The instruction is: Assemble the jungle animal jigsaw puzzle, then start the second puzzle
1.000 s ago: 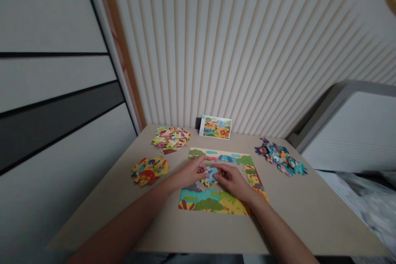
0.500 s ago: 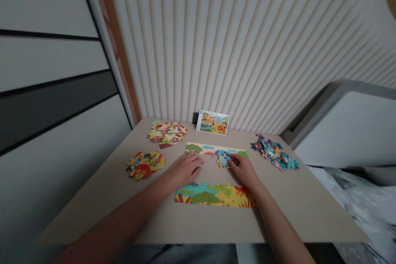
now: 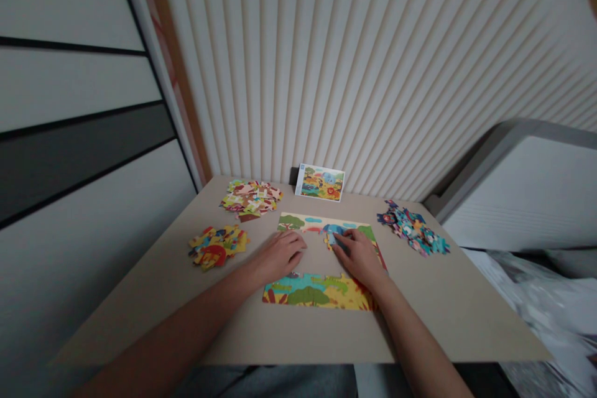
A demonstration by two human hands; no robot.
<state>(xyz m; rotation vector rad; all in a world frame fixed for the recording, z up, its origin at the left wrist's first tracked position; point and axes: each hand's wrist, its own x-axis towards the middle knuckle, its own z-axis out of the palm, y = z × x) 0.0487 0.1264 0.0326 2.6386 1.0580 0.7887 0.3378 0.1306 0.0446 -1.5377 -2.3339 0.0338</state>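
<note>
Pleated curtain (image 3: 298,74): hung beyond both hands.
Table (image 3: 252,336): spread beneath both hands and forearms.
Puzzle border (image 3: 310,295): laid flat around the hands; the near strip is seen just in front of them, the far strip just beyond, and a bare middle is left between.
Teal and purple pile (image 3: 413,228): heaped to the right of the right hand, well apart.
Pale pile (image 3: 252,198): heaped beyond the left hand, to its left.
Yellow pile (image 3: 217,249): heaped to the left of the left hand, nearer than the pale one.
Right hand (image 3: 358,255): half open, thumb and forefinger apart and laid on the blue section; whether it is pinched or only pressed cannot be told.
Left hand (image 3: 280,253): palm down, loosely curled, rested over the border's left side; nothing is seen to be held, though the underside is hidden.
Picture card (image 3: 321,183): propped beyond both hands.
Blue section (image 3: 332,241): placed under the right fingertips, against the far strip; the fit is partly covered. It is judged best kept flat, with tabs lined up before even pressure is applied; the border is best steadied by the left hand, lest the strip be shoved.
</note>
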